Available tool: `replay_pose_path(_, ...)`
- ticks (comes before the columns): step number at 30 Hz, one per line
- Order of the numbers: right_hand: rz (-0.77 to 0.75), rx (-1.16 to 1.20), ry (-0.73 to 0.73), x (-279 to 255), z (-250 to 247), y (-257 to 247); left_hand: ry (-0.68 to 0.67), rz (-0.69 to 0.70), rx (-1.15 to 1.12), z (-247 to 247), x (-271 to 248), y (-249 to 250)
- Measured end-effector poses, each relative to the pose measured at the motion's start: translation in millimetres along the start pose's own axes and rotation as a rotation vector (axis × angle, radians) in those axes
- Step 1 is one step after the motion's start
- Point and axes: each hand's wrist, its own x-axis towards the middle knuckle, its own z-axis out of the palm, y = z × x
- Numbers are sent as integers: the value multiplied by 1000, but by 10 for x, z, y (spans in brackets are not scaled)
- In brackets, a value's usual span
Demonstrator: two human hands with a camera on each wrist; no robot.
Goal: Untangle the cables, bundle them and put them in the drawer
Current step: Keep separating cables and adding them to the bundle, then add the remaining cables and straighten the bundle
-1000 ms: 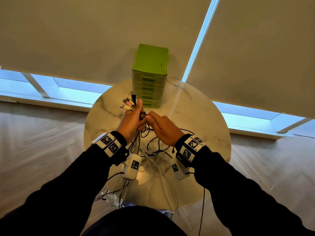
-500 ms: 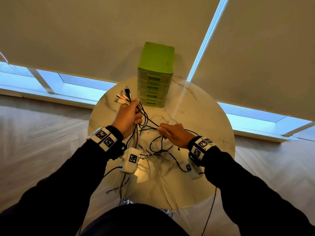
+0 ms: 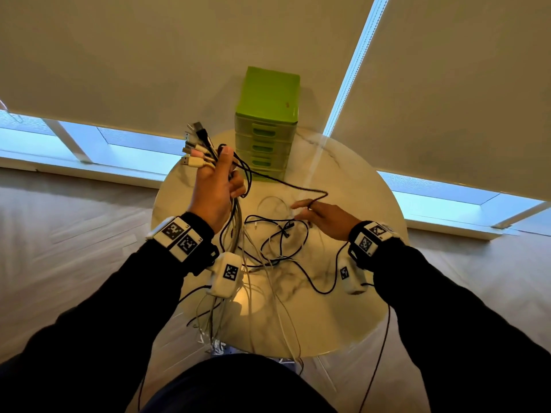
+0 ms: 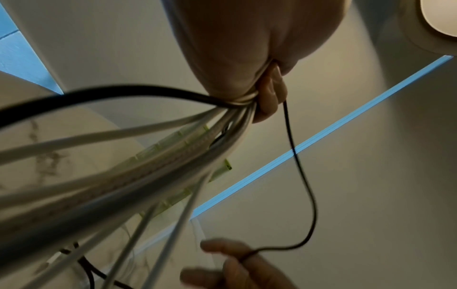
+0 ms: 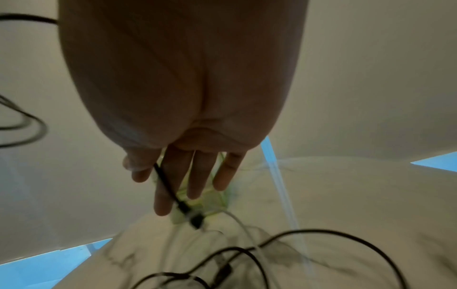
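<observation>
My left hand (image 3: pixel 216 189) is raised over the table's far left and grips a bundle of white and black cables (image 3: pixel 235 222). Their plug ends (image 3: pixel 195 144) fan out above the fist. One thin black cable (image 3: pixel 286 183) runs from this fist to my right hand (image 3: pixel 322 217), which hovers low over the table with straight fingers. In the right wrist view that black cable (image 5: pixel 168 187) passes between two straight fingers (image 5: pixel 197 172). A loose tangle of cables (image 3: pixel 277 239) lies on the round marble table (image 3: pixel 357 189). The green drawer unit (image 3: pixel 267 123) stands at the far edge, all drawers closed.
Several cable ends hang off the table's near edge (image 3: pixel 214 332) toward the floor. Roller blinds (image 3: pixel 149 55) hang right behind the drawer unit, with window strips below them. Wooden floor surrounds the small table.
My left hand has lifted the bundle higher and farther away. My right hand moved right, away from the left, and its fingers straightened, drawing out the thin black cable between the hands.
</observation>
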Motion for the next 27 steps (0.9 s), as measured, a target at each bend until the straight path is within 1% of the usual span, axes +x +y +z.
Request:
replay_pose_path(2,-118,110,6,-42,-18,-247,-19,3,20,87,-22,-57)
replay_pose_path(3,-154,180,37,-52,-15,-333,-32,5,28,129,-30,-90)
replay_pose_path(5,-157,320,104,-95,-33,-422,-55,4,40,220,-51,-156)
replay_pose_path(7,-70,383,124,-158,-79,-369,-72,2,41,297,-70,-201)
replay_pose_path(8,3,399,128,-205,-102,-299,-83,0,35,333,-80,-217)
replay_pose_path(10,203,453,161,-352,-129,-79,-110,-15,18,430,-104,-245)
replay_pose_path(11,308,493,196,-448,-131,83,-126,-31,10,497,-122,-273)
replay_pose_path(12,378,499,243,-548,-130,239,-139,-48,5,558,-142,-297)
replay_pose_path(14,421,371,355,-807,-140,524,-187,-83,14,721,-195,-385)
replay_pose_path(16,358,234,400,-1110,-173,625,-244,-113,33,900,-268,-522)
replay_pose_path(18,269,96,332,-1383,-194,560,-273,-151,50,1076,-349,-682)
replay_pose_path(20,222,-58,195,-1636,-191,440,-297,-192,75,1305,-458,-853)
replay_pose_path(22,204,-139,67,-1832,-147,381,-333,-216,94,1538,-581,-975)
replay_pose_path(25,252,-136,-78,-2075,-93,390,-406,-237,94,1827,-734,-1075)
replay_pose_path(26,290,-132,-83,-2175,-87,417,-437,-244,99,1931,-799,-1122)
replay_pose_path(27,313,-112,-55,-2230,-92,411,-459,-248,104,1986,-839,-1155)
